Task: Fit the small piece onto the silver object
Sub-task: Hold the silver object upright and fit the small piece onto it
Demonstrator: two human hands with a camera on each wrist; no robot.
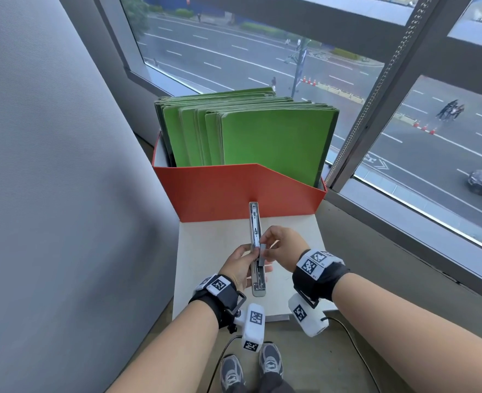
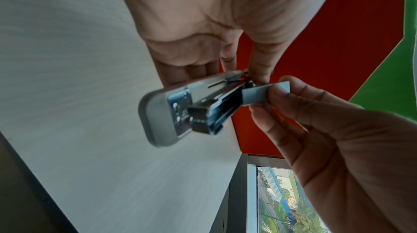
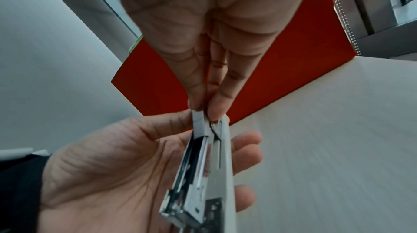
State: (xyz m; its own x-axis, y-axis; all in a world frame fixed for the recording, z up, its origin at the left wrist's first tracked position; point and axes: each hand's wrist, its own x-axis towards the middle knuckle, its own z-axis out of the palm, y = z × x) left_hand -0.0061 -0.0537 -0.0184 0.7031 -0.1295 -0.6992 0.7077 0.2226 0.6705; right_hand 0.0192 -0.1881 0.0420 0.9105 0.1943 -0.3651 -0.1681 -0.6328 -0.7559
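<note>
In the lower middle of the head view we hold the stapler [image 1: 255, 248] opened out long, its far end reaching up over the red box [image 1: 234, 191]. Our left hand [image 1: 241, 269] cradles it from the left with fingers wrapped round its body. Our right hand [image 1: 283, 245] pinches the small grey strip [image 1: 262, 254] between thumb and fingertips, set against the stapler's channel at about mid-length.

In the left wrist view the strip [image 2: 264, 94] sits right of centre, one end touching the open metal rail of the stapler [image 2: 192, 108] (whether it has seated in the rail we cannot tell). The right wrist view shows the strip [image 3: 199, 122] at centre, held over the rail's top, with the left hand [image 3: 126, 174] spread beneath at lower left.

Green folders [image 1: 262, 134] stand in the box at upper centre of the head view, on a pale table [image 1: 205, 251]; a window [image 1: 262, 52] lies beyond.
</note>
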